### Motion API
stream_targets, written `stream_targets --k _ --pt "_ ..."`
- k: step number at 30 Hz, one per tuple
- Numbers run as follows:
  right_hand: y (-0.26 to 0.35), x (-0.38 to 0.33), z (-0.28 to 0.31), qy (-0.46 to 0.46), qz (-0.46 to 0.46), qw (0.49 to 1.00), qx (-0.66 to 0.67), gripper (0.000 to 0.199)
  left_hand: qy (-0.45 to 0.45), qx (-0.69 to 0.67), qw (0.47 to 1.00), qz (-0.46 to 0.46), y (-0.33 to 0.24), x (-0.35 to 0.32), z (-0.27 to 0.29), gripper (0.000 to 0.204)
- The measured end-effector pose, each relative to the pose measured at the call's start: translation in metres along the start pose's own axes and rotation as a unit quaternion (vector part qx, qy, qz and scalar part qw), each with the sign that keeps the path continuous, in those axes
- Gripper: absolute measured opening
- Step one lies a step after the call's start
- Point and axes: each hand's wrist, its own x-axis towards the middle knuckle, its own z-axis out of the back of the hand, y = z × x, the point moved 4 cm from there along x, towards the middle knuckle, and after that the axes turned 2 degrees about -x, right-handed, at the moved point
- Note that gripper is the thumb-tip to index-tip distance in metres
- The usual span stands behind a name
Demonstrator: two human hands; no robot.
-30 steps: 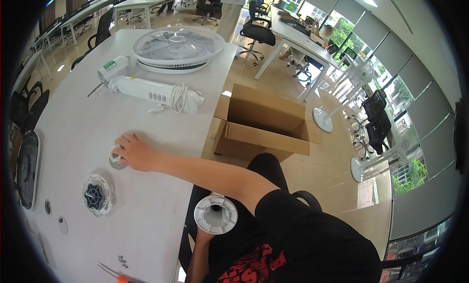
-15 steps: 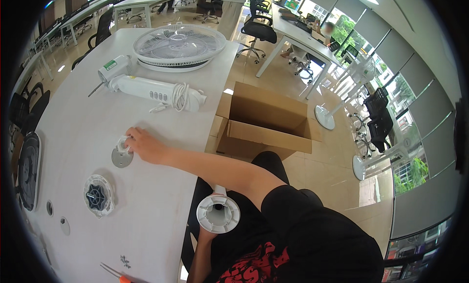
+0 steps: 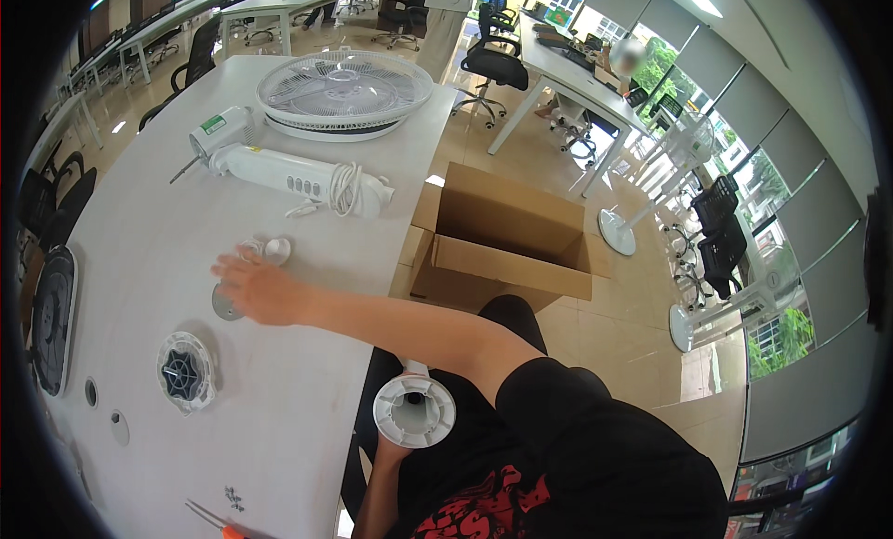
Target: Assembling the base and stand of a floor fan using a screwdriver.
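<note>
Low in front of my body, my left hand (image 3: pixel 393 449) grips a white fan tube (image 3: pixel 415 412). The tube's wide, ribbed hollow end faces up. My right hand (image 3: pixel 256 288) reaches across onto the white table, fingers spread, palm down. Under its fingers lies a round silver metal disc (image 3: pixel 225 304), partly covered. Just beyond the fingertips sit small white plastic parts (image 3: pixel 277 251), one rounded. Nearer on the table is a white round part with a dark star-shaped knob (image 3: pixel 181 373). Farther off lies a white fan motor and column (image 3: pixel 288 172) with its cord coiled.
A round white fan grille (image 3: pixel 344 88) lies at the table's far end. An open cardboard box (image 3: pixel 502 260) stands on the floor to the right. At the near edge are several screws (image 3: pixel 234 498) and an orange-handled tool (image 3: pixel 233 532). A dark fan base (image 3: pixel 56 320) is at left.
My right hand has let go of the small white ring part, which now lies beyond the disc with another white piece. Its fingers have spread. My left hand holds the tube as before.
</note>
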Motion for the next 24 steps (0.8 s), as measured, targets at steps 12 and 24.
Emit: stream_targets --k 12,24 --pt "0.01 0.018 -0.026 0.239 0.023 0.969 0.061 0.045 -0.013 0.002 1.0 0.022 0.008 -0.005 0.006 0.079" --pt "0.0 0.07 -0.022 0.295 -0.044 0.955 -0.005 0.079 -0.008 0.012 0.999 0.033 0.036 -0.013 0.019 0.072"
